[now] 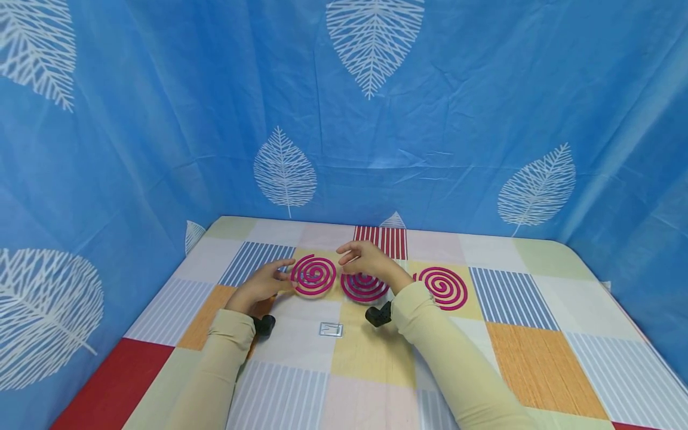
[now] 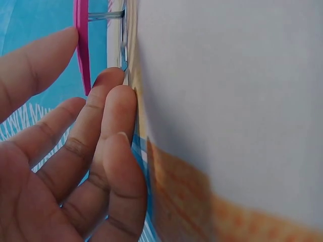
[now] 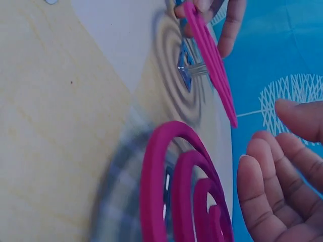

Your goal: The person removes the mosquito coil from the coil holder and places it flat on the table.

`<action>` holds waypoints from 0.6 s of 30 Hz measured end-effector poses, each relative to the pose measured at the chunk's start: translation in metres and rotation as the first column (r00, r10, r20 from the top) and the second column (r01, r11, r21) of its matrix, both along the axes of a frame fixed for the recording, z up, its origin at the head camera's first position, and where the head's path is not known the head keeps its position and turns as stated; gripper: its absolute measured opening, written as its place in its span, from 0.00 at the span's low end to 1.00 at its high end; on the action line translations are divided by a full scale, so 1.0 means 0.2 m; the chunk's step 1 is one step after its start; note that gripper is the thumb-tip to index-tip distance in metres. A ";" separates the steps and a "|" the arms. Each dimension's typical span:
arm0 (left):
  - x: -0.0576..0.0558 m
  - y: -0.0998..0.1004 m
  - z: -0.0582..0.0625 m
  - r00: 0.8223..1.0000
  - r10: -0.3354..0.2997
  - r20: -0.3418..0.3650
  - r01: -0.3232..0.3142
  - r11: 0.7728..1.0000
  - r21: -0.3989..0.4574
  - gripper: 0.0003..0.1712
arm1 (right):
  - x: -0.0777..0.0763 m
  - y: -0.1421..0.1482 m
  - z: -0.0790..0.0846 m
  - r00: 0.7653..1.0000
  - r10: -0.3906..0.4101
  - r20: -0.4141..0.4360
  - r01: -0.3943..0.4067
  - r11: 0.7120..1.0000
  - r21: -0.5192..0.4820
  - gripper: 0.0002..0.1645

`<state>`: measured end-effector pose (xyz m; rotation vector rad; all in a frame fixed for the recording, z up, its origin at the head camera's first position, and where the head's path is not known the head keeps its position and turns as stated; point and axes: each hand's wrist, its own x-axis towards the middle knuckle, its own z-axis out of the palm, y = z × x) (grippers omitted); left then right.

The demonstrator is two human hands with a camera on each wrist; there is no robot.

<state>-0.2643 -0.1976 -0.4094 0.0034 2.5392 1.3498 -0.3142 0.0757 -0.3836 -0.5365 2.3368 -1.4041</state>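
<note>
In the head view my left hand (image 1: 261,285) is at the left edge of a magenta mosquito coil (image 1: 313,275). The left wrist view shows my thumb on one face of that coil (image 2: 82,45) and fingertips at its other side, beside a thin metal stand (image 2: 124,40). The coil sits raised above the table on this stand. My right hand (image 1: 368,263) hovers over a second magenta coil (image 1: 364,292), also raised off the table. Loosely curved, its fingers (image 3: 252,174) hold nothing in the right wrist view. My right hand partly hides the second coil.
A third magenta coil (image 1: 442,288) lies right of my right forearm. A flat metal stand (image 1: 330,329) rests on the patchwork tablecloth (image 1: 371,346) between my wrists. A blue leaf-print curtain (image 1: 430,131) borders the back and sides of the table.
</note>
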 end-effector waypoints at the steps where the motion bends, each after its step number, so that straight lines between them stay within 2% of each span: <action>1: 0.00 0.00 0.00 1.000 0.000 0.002 0.000 1.000 0.001 0.40 | 0.00 -0.01 0.00 1.000 -0.008 0.014 0.008 1.000 0.004 0.28; 9: -0.01 0.00 -0.01 1.000 -0.003 0.005 0.003 1.000 -0.012 0.40 | 0.00 -0.07 -0.02 0.995 -0.042 0.086 0.041 0.999 0.019 0.30; 18: 0.00 -0.01 -0.01 1.000 -0.020 0.006 0.020 1.000 -0.015 0.40 | 0.01 -0.10 -0.03 0.994 -0.026 0.107 0.018 0.997 0.075 0.36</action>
